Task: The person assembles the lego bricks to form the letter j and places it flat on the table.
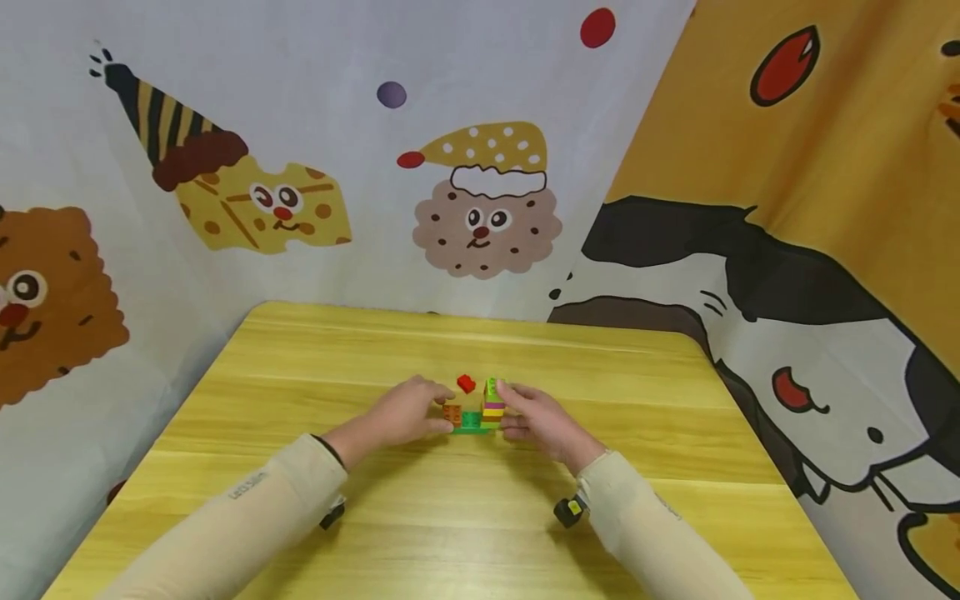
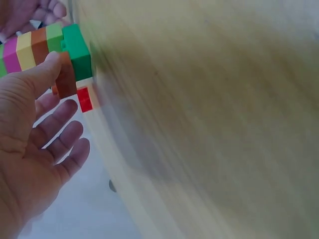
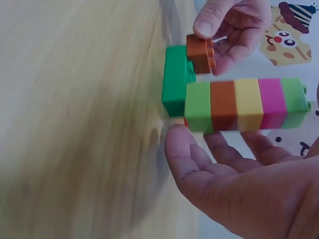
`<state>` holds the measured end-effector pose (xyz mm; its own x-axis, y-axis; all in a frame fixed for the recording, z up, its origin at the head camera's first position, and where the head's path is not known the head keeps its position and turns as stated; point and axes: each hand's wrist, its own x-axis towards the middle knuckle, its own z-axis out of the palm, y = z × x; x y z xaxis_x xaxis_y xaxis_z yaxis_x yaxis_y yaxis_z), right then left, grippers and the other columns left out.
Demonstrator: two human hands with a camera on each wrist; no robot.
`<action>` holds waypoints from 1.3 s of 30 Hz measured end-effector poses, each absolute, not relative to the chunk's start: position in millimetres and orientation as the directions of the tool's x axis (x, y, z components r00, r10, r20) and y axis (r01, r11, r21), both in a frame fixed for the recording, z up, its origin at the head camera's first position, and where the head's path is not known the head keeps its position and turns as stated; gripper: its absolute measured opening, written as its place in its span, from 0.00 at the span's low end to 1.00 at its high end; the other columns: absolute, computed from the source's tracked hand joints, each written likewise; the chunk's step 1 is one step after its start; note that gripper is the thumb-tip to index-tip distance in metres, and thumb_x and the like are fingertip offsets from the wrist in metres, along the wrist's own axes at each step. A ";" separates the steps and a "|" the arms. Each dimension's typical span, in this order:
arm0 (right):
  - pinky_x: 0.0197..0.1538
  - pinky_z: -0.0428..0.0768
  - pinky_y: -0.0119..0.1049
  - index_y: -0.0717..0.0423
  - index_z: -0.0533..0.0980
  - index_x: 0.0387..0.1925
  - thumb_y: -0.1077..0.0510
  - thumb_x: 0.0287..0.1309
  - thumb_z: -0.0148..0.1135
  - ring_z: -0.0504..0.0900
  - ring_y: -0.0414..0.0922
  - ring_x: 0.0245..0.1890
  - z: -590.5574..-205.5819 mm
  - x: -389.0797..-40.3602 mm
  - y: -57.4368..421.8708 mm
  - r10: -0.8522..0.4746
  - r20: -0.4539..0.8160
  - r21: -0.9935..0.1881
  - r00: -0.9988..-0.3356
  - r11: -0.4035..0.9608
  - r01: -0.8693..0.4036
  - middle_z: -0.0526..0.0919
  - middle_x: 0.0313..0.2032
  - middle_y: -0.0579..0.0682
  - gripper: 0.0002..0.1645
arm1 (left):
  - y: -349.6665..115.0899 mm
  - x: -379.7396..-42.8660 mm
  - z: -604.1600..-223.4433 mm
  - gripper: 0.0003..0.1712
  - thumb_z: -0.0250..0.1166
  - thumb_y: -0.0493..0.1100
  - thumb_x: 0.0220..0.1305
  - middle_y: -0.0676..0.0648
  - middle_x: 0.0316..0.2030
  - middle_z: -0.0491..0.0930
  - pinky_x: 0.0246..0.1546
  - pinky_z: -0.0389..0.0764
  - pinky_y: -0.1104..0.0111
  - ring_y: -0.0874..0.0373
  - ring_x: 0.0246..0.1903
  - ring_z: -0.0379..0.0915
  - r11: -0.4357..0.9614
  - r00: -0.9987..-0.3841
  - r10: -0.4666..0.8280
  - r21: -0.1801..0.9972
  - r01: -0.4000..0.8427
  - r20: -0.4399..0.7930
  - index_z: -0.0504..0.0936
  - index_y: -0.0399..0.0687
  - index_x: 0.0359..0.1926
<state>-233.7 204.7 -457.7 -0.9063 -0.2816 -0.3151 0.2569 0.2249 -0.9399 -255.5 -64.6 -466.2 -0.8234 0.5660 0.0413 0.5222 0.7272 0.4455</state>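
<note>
A small toy-brick build stands on the table. Its dark green base [image 3: 174,82] carries, on the right, an upright tower of bricks [image 3: 246,105] coloured light green, brown, yellow, magenta and light green. At the base's left end is an orange-brown brick [image 3: 200,54], which my left hand [image 1: 411,410] pinches between thumb and fingers. My right hand [image 1: 546,421] is beside the tower, fingers loosely extended along its right side and thumb near the top brick. A loose red brick [image 1: 466,383] lies just behind the build, mostly hidden in the right wrist view.
The wooden table [image 1: 450,517] runs back to a printed cloth [image 1: 315,275] hung behind it and along the right side. A small black device [image 1: 568,512] hangs under the right sleeve, another [image 1: 332,514] under the left.
</note>
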 end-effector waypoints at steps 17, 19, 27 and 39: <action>0.64 0.85 0.49 0.49 0.86 0.53 0.63 0.60 0.79 0.87 0.52 0.62 -457.4 -230.7 211.6 -0.410 0.437 -0.567 -0.801 0.566 -0.599 0.88 0.59 0.51 0.20 | -55.5 -243.7 -473.4 0.22 0.79 0.59 0.61 0.51 0.45 0.85 0.56 0.82 0.54 0.52 0.48 0.78 0.701 -0.716 0.664 0.154 0.696 0.213 0.86 0.50 0.46; 0.61 0.87 0.47 0.50 0.86 0.52 0.64 0.58 0.79 0.88 0.51 0.59 -458.1 -231.7 210.7 -0.413 0.451 -0.557 -0.791 0.562 -0.611 0.89 0.57 0.51 0.20 | -54.0 -242.6 -474.4 0.22 0.79 0.59 0.61 0.52 0.44 0.84 0.57 0.81 0.53 0.52 0.48 0.78 0.706 -0.716 0.665 0.137 0.695 0.211 0.86 0.51 0.46; 0.54 0.89 0.53 0.51 0.86 0.52 0.60 0.62 0.78 0.89 0.50 0.51 -454.8 -236.3 208.9 -0.401 0.402 -0.610 -0.823 0.553 -0.568 0.90 0.55 0.51 0.17 | -46.3 -244.5 -478.5 0.25 0.80 0.62 0.59 0.53 0.41 0.80 0.56 0.80 0.54 0.54 0.47 0.77 0.731 -0.719 0.671 0.003 0.683 0.185 0.79 0.53 0.41; 0.51 0.89 0.44 0.44 0.80 0.64 0.51 0.73 0.69 0.88 0.50 0.53 -448.5 -271.8 209.0 -0.253 0.062 -0.766 -0.965 0.608 -0.209 0.85 0.61 0.51 0.21 | -35.3 -253.2 -475.6 0.25 0.77 0.63 0.63 0.54 0.38 0.83 0.55 0.78 0.56 0.54 0.45 0.75 0.752 -0.740 0.654 -0.024 0.659 0.158 0.79 0.52 0.44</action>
